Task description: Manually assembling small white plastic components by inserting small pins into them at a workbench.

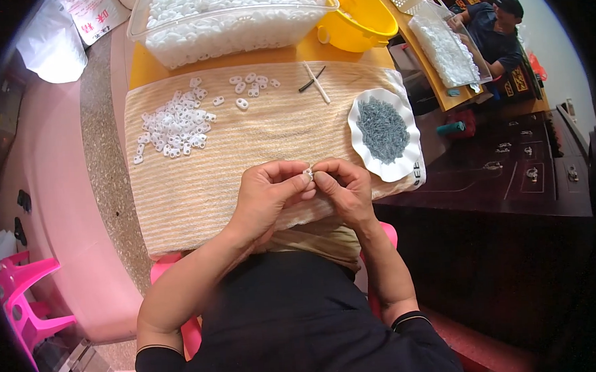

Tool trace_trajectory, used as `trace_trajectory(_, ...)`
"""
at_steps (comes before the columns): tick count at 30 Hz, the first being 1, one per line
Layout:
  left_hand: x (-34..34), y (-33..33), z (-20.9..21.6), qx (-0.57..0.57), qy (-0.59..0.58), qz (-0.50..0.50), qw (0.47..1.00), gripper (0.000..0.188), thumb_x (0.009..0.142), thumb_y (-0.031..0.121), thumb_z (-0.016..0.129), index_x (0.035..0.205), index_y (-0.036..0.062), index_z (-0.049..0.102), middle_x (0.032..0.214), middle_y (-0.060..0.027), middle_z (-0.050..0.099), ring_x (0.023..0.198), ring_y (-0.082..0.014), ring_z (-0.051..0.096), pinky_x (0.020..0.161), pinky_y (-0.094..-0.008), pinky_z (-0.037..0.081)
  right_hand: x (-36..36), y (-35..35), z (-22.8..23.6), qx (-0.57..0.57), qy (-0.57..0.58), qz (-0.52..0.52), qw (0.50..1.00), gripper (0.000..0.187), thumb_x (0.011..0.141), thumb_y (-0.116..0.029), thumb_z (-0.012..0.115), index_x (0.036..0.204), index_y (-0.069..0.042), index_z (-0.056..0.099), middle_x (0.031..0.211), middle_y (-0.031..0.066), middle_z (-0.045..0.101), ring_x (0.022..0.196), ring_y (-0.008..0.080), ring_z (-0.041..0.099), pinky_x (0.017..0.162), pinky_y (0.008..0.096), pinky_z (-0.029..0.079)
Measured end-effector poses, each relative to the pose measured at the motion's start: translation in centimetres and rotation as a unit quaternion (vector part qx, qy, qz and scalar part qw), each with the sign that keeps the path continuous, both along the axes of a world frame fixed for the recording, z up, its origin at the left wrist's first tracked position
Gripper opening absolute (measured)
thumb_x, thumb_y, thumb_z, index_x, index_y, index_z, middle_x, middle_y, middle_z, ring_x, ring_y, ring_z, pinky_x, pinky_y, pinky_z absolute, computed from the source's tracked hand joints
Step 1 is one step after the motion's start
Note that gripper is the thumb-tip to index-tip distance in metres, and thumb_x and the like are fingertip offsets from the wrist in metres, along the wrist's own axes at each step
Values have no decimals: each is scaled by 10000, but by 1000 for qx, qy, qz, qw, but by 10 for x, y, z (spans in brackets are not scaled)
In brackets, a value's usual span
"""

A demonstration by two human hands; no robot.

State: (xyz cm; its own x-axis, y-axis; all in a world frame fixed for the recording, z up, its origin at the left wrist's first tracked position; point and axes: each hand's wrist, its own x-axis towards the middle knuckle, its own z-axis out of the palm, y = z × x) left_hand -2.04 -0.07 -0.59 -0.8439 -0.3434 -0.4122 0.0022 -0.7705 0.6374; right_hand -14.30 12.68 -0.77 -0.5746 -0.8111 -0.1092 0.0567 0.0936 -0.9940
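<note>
White clip (309, 173) (tiny) between both hands (311, 185)

A single head-worn view looks steeply down from above and behind the hands (308, 185), close over them. It faces forward across the towel-covered bench (173, 65) beyond them, its fisheye bending straight edges near the rim, forearms entering from below.

Surface: orange table (140, 66)
Cover: beige towel (243, 148), spread over the table's near part
Beyond towel: clear tub (231, 29) of white pieces; yellow bowl (364, 20) at its right
</note>
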Motion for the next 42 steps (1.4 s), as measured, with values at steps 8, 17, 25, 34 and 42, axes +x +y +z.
trace_trajectory(8,1,0,-1,1,0,-4,1000,177,867,45,648,1029,-21,619,917,-96,666,803,-150,650,760,-283,557,2,-1,5,-11,-20,25,999,109,929,-80,588,953,24,613,846,21,645,783,73,603,707,217,499)
trace_trajectory(17,2,0,-2,-33,2,-11,999,165,863,28,652,1015,-32,638,899,-96,673,786,-138,649,734,-256,550,5,-3,11,17,71,42,996,150,952,-111,553,923,29,599,807,22,636,748,64,594,682,210,482)
trace_trajectory(25,2,2,-1,-71,-3,-3,997,168,861,25,657,1011,-49,636,892,-92,671,775,-121,645,715,-239,548,7,-4,11,19,52,44,998,172,960,-148,553,929,12,606,804,21,634,752,69,596,680,213,479)
trace_trajectory(34,0,0,0,-55,13,-2,998,192,859,30,657,1033,-42,622,925,-98,664,807,-140,650,748,-259,553,0,-2,2,15,1,27,1000,187,951,-172,574,962,10,617,841,5,635,778,63,579,719,212,477)
trace_trajectory(42,4,-14,12,12,43,23,999,195,866,36,650,1046,-26,611,902,-92,656,811,-157,655,778,-288,565,-7,-11,18,-42,-104,-17,994,169,939,-120,572,975,38,619,759,58,621,666,120,594,672,269,534)
